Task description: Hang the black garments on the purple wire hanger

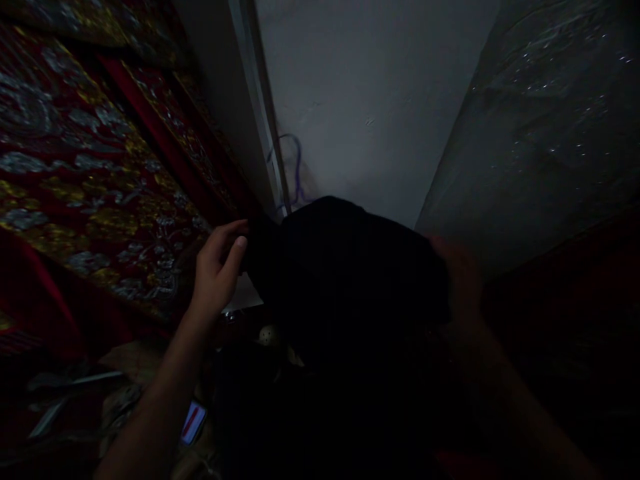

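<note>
A black piece of cloth [350, 267], perhaps a garment, spreads between my two hands in dim light; its folds and lower end merge into the dark. At its left edge my left hand [217, 263] is closed, thumb and fingers gripping the fabric. On the opposite edge, my right hand [457, 273] grips the cloth too, though its fingers are mostly in shadow. Below the cloth's left side sits a small pale round thing with dark dots [269, 335].
Red fabric with gold and silver embroidery [100, 180] hangs at the left. Ahead is a pale wall [375, 93] with a purple cord [299, 170]. Shiny clear plastic [550, 113] covers the right. A lit phone-like screen [193, 423] lies among clutter at lower left.
</note>
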A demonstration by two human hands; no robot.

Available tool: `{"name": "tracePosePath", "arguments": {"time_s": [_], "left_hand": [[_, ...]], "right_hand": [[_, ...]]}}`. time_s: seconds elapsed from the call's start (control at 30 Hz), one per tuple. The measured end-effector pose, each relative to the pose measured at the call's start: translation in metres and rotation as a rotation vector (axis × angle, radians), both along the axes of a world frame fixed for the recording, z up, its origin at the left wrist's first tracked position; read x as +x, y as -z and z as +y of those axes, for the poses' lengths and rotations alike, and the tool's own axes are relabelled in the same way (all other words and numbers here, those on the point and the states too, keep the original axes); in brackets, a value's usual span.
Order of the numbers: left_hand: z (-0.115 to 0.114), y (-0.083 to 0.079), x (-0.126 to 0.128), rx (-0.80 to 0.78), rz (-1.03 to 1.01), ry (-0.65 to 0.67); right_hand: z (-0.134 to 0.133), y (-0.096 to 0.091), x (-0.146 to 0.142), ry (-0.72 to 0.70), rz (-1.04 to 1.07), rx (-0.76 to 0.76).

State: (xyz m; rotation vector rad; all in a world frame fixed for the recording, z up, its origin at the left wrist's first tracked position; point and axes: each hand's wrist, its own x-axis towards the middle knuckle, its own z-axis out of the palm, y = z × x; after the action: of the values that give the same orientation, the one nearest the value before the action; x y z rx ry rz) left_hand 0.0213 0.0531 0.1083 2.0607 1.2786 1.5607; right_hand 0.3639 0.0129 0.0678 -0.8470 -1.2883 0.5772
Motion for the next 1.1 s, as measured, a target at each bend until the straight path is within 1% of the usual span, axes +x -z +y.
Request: {"name": "tracePosePath", "arguments": {"time_s": [0.03, 0.07, 0.1, 0.17, 0.2, 0.23, 0.27, 0.3, 0.33, 0.37, 0.43, 0.5, 0.53, 0.57, 0.6, 0.67, 0.7, 0.73, 0.8, 0.9, 0.97, 1.03, 1.1], "left_hand": [[-0.004, 0.0, 0.006, -0.149, -0.1, 0.088], [-0.008, 0.001, 0.011, -0.301, -0.209, 0.177], [-0.011, 0.003, 0.014, -0.44, -0.314, 0.257], [-0.019, 0.008, 0.018, -0.627, -0.459, 0.356], [-0.024, 0.011, 0.017, -0.679, -0.478, 0.384], [-0.029, 0.014, 0.014, -0.711, -0.455, 0.403], [-0.034, 0.018, 0.011, -0.733, -0.395, 0.416], [-0.04, 0.021, 0.006, -0.746, -0.311, 0.417], [-0.047, 0.023, 0.0, -0.754, -0.214, 0.409], [-0.053, 0.024, -0.005, -0.756, -0.109, 0.395], [-0.065, 0.023, -0.015, -0.726, 0.109, 0.371], [-0.074, 0.018, -0.023, -0.648, 0.294, 0.378], [-0.076, 0.016, -0.026, -0.598, 0.361, 0.386], [-0.078, 0.014, -0.029, -0.546, 0.404, 0.389], [-0.078, 0.012, -0.032, -0.504, 0.425, 0.388], [-0.075, 0.01, -0.038, -0.465, 0.417, 0.367], [-0.072, 0.009, -0.041, -0.469, 0.394, 0.351], [-0.069, 0.008, -0.044, -0.48, 0.361, 0.331], [-0.059, 0.006, -0.053, -0.494, 0.282, 0.267], [-0.04, 0.005, -0.071, -0.411, 0.199, 0.121], [-0.028, 0.009, -0.084, -0.318, 0.205, 0.01], [-0.019, 0.017, -0.094, -0.211, 0.211, -0.129], [-0.015, 0.029, -0.097, -0.074, 0.191, -0.268]], "right_hand": [[-0.014, 0.0, -0.011, -0.001, -0.049, 0.039], [-0.027, 0.001, -0.025, -0.064, -0.166, 0.076], [-0.038, 0.001, -0.039, -0.171, -0.3, 0.144], [-0.054, 0.005, -0.065, -0.465, -0.542, 0.223], [-0.057, 0.007, -0.076, -0.603, -0.631, 0.231], [-0.057, 0.011, -0.084, -0.718, -0.694, 0.213], [-0.053, 0.015, -0.089, -0.789, -0.729, 0.18], [-0.046, 0.02, -0.091, -0.803, -0.738, 0.141], [-0.037, 0.025, -0.091, -0.763, -0.724, 0.109], [-0.026, 0.031, -0.089, -0.678, -0.698, 0.083], [0.0, 0.044, -0.086, -0.446, -0.647, 0.046], [0.025, 0.058, -0.084, -0.265, -0.635, 0.009], [0.035, 0.064, -0.085, -0.226, -0.638, -0.008], [0.045, 0.069, -0.086, -0.225, -0.633, -0.026], [0.052, 0.073, -0.087, -0.261, -0.616, -0.045], [0.063, 0.076, -0.088, -0.396, -0.565, -0.103], [0.067, 0.075, -0.087, -0.46, -0.535, -0.139], [0.07, 0.072, -0.084, -0.502, -0.505, -0.177], [0.077, 0.059, -0.077, -0.507, -0.432, -0.244], [0.092, 0.027, -0.063, -0.398, -0.222, -0.308], [0.105, 0.003, -0.053, -0.286, -0.064, -0.292], [0.117, -0.019, -0.043, -0.173, 0.041, -0.223], [0.124, -0.032, -0.034, -0.081, 0.079, -0.158]]}}
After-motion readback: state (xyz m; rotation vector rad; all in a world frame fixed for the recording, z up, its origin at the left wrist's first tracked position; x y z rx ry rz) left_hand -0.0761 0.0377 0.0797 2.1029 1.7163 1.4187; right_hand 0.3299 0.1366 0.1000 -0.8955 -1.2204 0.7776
